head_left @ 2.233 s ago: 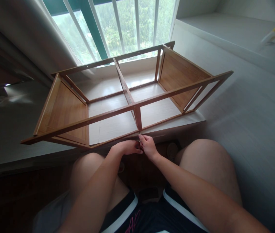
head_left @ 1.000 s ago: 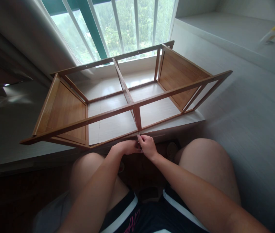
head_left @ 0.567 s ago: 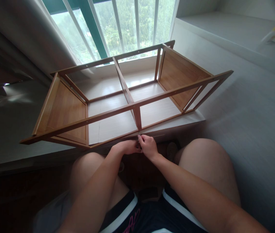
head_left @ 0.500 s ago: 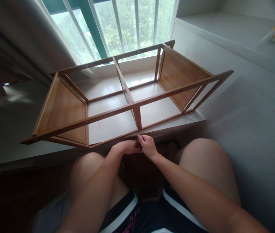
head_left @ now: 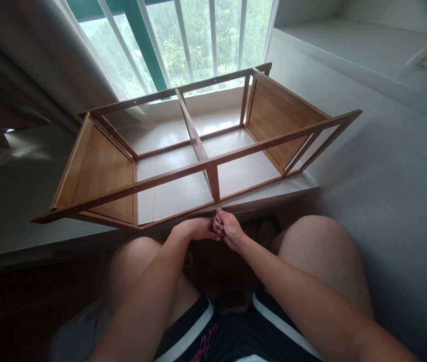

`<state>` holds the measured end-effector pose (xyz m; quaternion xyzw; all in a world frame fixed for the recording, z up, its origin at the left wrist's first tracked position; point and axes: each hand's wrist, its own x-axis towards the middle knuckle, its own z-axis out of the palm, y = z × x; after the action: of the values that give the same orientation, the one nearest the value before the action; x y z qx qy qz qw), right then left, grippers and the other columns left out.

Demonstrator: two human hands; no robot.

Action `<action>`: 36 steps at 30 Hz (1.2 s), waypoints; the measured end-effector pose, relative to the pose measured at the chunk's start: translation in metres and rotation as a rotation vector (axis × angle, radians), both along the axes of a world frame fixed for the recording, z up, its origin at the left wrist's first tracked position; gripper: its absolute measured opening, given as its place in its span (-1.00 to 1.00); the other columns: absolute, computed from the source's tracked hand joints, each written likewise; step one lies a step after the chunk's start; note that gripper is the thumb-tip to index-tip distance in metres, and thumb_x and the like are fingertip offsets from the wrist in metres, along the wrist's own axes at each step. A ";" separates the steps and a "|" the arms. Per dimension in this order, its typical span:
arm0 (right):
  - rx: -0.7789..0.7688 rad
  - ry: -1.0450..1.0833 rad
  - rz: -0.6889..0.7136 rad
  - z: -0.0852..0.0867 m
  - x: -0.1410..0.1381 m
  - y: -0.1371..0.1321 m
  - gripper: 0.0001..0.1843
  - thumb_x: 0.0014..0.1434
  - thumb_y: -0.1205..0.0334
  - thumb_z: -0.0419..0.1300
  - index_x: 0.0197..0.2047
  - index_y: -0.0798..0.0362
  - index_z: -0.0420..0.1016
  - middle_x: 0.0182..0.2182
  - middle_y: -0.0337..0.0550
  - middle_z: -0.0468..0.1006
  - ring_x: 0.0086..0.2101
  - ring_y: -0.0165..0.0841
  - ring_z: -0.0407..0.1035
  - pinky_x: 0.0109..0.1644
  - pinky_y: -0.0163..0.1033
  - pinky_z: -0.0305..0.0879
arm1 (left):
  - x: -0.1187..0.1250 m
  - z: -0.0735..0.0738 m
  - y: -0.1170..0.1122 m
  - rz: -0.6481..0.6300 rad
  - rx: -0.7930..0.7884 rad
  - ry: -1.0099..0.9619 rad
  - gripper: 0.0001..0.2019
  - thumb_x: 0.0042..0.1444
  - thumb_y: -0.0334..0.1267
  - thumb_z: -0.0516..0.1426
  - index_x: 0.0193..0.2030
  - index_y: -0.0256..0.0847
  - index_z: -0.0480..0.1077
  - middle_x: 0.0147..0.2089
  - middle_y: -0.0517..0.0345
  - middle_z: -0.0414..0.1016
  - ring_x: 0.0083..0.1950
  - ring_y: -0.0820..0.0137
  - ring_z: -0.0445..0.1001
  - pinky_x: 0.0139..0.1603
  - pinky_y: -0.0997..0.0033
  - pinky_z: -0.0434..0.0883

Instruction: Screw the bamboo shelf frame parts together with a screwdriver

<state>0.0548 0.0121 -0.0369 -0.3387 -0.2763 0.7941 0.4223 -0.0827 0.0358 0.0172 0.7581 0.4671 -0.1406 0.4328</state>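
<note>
The person's left forearm (head_left: 151, 291) and right forearm (head_left: 292, 286) reach over the spread thighs (head_left: 189, 301), converging just below the front edge of the ledge (head_left: 172, 193). The left hand (head_left: 199, 229) bends inward at the wrist, fingertips partly hidden; the right hand (head_left: 229, 230) meets it, fingers curled, thumb uppermost. Both knees (head_left: 322, 241) are bent.

this looks like a room in a home, by a large window (head_left: 198, 50) with pale upright bars (head_left: 213, 40) and a teal post (head_left: 143, 45). green trees (head_left: 230, 30) fill the view outside. a long, heavy curtain (head_left: 59, 50) hangs at the left, and a broad pale ledge (head_left: 176, 201) runs beneath the glass, with a slatted wooden furniture frame (head_left: 204, 167) on it. a built-in pale shelf (head_left: 349, 35) stands at right. the seated person wears casual shorts (head_left: 236, 332), knees bare, above a dark reddish-brown floor (head_left: 213, 271).
</note>
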 end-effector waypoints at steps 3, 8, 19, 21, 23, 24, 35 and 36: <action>-0.030 0.084 0.037 -0.001 0.001 -0.001 -0.49 0.14 -0.24 0.13 -0.52 -0.01 0.12 -0.71 -0.45 0.07 -0.72 -0.51 -0.02 -0.75 -0.39 0.00 | -0.001 0.001 -0.001 0.011 -0.007 0.027 -0.60 -0.03 0.09 0.23 -0.19 -0.19 0.51 -0.27 0.10 0.59 -0.27 0.29 0.51 -0.27 0.42 0.35; -0.045 0.133 0.071 0.001 0.003 0.000 -0.50 0.14 -0.22 0.15 -0.51 -0.01 0.12 -0.70 -0.45 0.08 -0.71 -0.50 -0.02 -0.74 -0.37 0.04 | -0.002 0.000 -0.002 0.020 -0.011 0.024 -0.59 -0.04 0.09 0.23 -0.19 -0.19 0.50 -0.26 0.11 0.59 -0.25 0.28 0.52 -0.26 0.42 0.35; 0.010 -0.030 -0.043 0.000 -0.003 -0.004 -0.50 0.16 -0.19 0.12 -0.56 0.00 0.11 -0.75 -0.44 0.06 -0.74 -0.52 -0.04 -0.74 -0.39 -0.11 | -0.002 -0.003 -0.002 0.015 0.002 -0.013 -0.59 0.00 0.05 0.22 -0.11 -0.19 0.47 -0.14 0.06 0.59 -0.16 0.23 0.52 -0.15 0.36 0.38; 0.022 -0.069 -0.058 0.000 -0.004 -0.004 -0.50 0.16 -0.18 0.12 -0.57 0.00 0.11 -0.76 -0.44 0.07 -0.75 -0.53 -0.04 -0.73 -0.39 -0.13 | -0.002 -0.005 -0.002 0.006 0.003 -0.019 -0.61 0.01 0.04 0.22 -0.13 -0.19 0.47 -0.16 0.06 0.59 -0.17 0.24 0.52 -0.17 0.37 0.38; 0.037 -0.114 -0.074 0.001 -0.004 -0.003 -0.50 0.15 -0.17 0.13 -0.57 0.00 0.11 -0.77 -0.44 0.07 -0.76 -0.54 -0.06 -0.72 -0.38 -0.15 | -0.002 -0.007 -0.002 -0.004 0.016 -0.024 -0.62 0.03 0.04 0.20 -0.14 -0.20 0.48 -0.19 0.06 0.59 -0.20 0.26 0.52 -0.20 0.38 0.37; 0.047 -0.140 -0.086 0.001 -0.005 -0.002 -0.50 0.15 -0.17 0.14 -0.58 0.00 0.11 -0.78 -0.45 0.07 -0.76 -0.55 -0.07 -0.71 -0.38 -0.14 | -0.002 -0.008 -0.001 -0.008 0.023 -0.026 -0.63 0.04 0.05 0.19 -0.15 -0.20 0.48 -0.19 0.06 0.59 -0.21 0.26 0.52 -0.21 0.38 0.37; 0.407 -0.774 -0.165 0.005 0.005 0.003 -0.48 0.23 -0.13 0.02 -0.63 0.04 0.21 -0.70 -0.31 0.24 -0.62 -0.45 0.14 -0.52 -0.32 0.01 | -0.003 -0.020 0.000 0.007 0.034 -0.023 -0.61 0.08 0.08 0.14 -0.17 -0.22 0.46 -0.22 0.05 0.57 -0.29 0.32 0.48 -0.30 0.42 0.34; 0.445 -0.829 -0.166 0.007 0.006 0.003 -0.47 0.24 -0.11 0.01 -0.63 0.04 0.21 -0.70 -0.30 0.24 -0.61 -0.45 0.13 -0.51 -0.32 0.00 | -0.002 -0.020 0.000 0.010 0.033 -0.020 -0.61 0.09 0.08 0.14 -0.16 -0.22 0.46 -0.23 0.06 0.57 -0.30 0.33 0.48 -0.31 0.42 0.34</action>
<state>0.0611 0.0151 -0.0299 -0.5491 -0.5567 0.4774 0.4008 -0.0851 0.0357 -0.0026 0.7641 0.4690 -0.1232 0.4254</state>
